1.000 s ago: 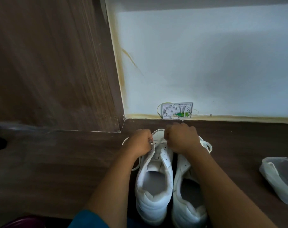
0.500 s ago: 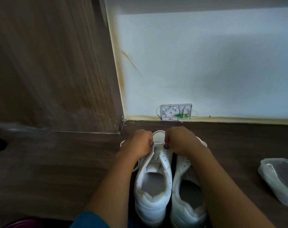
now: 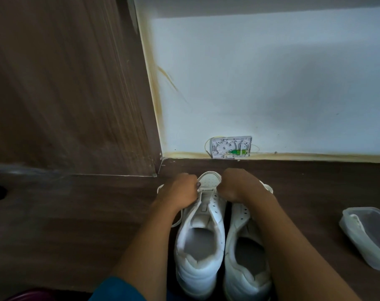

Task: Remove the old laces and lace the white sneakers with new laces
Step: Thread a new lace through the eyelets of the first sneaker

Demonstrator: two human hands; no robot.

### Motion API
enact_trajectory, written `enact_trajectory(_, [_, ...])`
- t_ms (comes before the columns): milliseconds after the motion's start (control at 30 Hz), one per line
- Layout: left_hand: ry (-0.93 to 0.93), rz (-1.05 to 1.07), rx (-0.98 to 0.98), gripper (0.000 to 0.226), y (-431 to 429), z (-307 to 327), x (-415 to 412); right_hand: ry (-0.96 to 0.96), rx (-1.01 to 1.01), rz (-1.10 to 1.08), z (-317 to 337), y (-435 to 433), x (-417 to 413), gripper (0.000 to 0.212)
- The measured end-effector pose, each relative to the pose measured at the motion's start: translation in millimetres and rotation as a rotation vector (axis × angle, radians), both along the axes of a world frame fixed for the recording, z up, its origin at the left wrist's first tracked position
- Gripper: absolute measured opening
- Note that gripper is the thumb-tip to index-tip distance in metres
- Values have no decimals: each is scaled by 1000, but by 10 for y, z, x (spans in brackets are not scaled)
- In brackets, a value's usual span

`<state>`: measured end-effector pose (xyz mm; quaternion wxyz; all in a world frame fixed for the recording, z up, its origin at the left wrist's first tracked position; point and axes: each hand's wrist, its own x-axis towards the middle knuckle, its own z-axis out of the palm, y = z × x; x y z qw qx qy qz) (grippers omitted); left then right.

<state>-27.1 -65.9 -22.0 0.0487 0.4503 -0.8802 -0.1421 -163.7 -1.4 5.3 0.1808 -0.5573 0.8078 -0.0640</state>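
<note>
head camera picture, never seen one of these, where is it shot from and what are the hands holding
No machine here: a person wears one camera on the head, looking down, so their own arms reach in from the bottom. The left hand and right hand are curled at the toe end of one white sneaker, each seeming to pinch the white lace at its lowest eyelets. The second sneaker stands close beside it. Both rest on a dark wooden surface, with a clear plastic container off to the right. Behind, a small wall box sits low on the white wall.
</note>
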Motion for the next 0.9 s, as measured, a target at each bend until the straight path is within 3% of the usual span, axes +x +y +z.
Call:
enact_trajectory(100, [69, 96, 140, 31, -7, -28, 17, -57, -7, -22, 8, 3, 1, 20])
enact_trajectory(200, [82, 185, 171, 33, -29, -75, 38, -3, 4, -35, 50, 24, 61, 3])
enact_trajectory(433, [153, 191, 191, 39, -53, -91, 94, 58, -75, -17, -26, -12, 59, 17])
enact_trajectory(533, [275, 139, 215, 22, -46, -110, 133, 54, -203, 104, -120, -77, 83, 18])
enact_trajectory(600, [351, 89, 245, 13, -34, -110, 141, 56, -178, 126, -143, -95, 124, 24])
enact_trajectory(767, [357, 40, 153, 30, -44, -129, 143, 59, -166, 155, -167, -123, 150, 32])
enact_trajectory(900, [218, 11, 15, 15, -39, -107, 87, 52, -238, 227, -173, -112, 174, 24])
